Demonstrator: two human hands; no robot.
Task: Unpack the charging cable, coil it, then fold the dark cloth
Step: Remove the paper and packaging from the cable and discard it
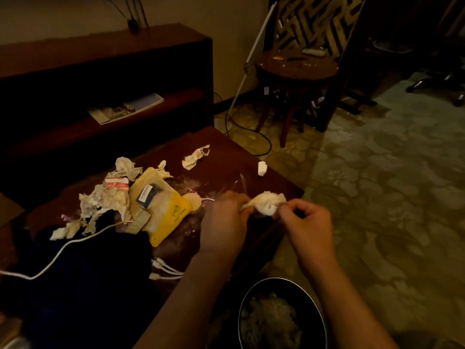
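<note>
Both hands work over the right edge of a dark wooden table (226,157). My left hand (224,222) and my right hand (307,222) pinch a crumpled white wrapping (268,204) between them. A white charging cable (63,250) runs across a dark cloth (88,285) at the lower left; its white plug ends (163,269) lie by my left forearm. A yellow pouch (163,210) lies left of my hands, with a round cream-coloured disc (193,201) and a thin white lead beside it.
Torn white paper scraps (105,200) litter the table's left and back. A small white block (262,169) sits at the right edge. A round bin (281,316) with crumpled paper stands below my arms. A dark shelf unit (113,71), a round stool (294,69) and patterned carpet surround the table.
</note>
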